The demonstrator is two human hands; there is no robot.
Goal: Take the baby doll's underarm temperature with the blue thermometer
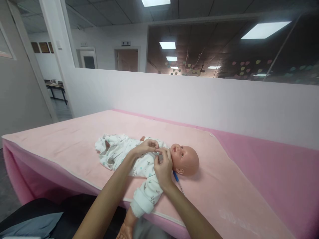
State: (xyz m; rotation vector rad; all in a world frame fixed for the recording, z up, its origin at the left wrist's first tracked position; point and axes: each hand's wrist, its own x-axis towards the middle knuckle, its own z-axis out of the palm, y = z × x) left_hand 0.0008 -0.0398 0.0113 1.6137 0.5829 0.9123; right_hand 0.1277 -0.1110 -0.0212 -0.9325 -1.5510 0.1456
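A bald baby doll (188,160) lies on its back on the pink padded table, its head toward the right. It wears a white printed garment (143,167) with small figures and dots. My left hand (147,147) is over the doll's chest, fingers curled in a pinch. Close beside it, near the doll's neck, my right hand (163,166) has thumb and fingers bent together. The fingertips of both hands nearly meet at the upper front of the garment. What they pinch is too small to make out. One doll arm hangs over the table's front edge.
A blue-ended thin object (176,176) lies beside the doll's neck, partly hidden by my right forearm. The table cover (74,142) is light pink over darker pink cloth. Behind it stands a white low wall (174,96) with glass above. A dark-clothed lap shows below the front edge.
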